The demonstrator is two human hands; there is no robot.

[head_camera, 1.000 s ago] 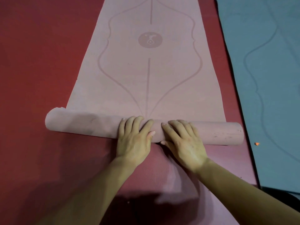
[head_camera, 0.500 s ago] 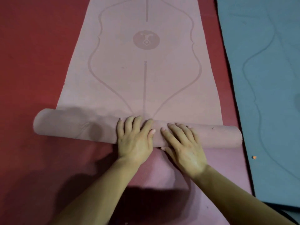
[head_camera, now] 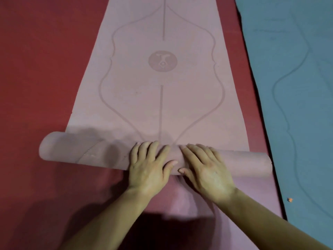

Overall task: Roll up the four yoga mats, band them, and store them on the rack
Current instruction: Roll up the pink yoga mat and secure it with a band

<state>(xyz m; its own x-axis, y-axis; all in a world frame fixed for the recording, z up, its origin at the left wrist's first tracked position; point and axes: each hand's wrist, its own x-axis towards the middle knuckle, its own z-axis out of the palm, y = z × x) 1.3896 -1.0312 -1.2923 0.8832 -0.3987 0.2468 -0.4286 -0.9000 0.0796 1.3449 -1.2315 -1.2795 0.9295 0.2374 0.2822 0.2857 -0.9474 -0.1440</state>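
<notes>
A person's two bare hands press flat on a partly rolled pink yoga mat (head_camera: pixel 162 105) that lies on a red floor (head_camera: pixel 36 69). The mat's far end runs out of the top of the frame, so its full length cannot be seen, and the forearms are cut off at the bottom edge. Shadow darkens the floor below the arms and dulls the left part of the roll (head_camera: pixel 81 150), where faint markings are hard to make out. The roll stretches across the frame, its left end jutting past the mat's flat edge and its right end stopping just short of a blue yoga mat (head_camera: pixel 297 87), which is itself cut off at the right and top. The left hand (head_camera: pixel 149 166) and right hand (head_camera: pixel 205 170) rest side by side on the roll's middle, fingers spread and open, palms down, thumbs nearly meeting, gripping nothing. Beyond the fingertips, the flat mat shows a round emblem (head_camera: pixel 162 60) and curved guide lines. A small orange speck (head_camera: pixel 290 199) sits on the blue mat; what it is cannot be told.
</notes>
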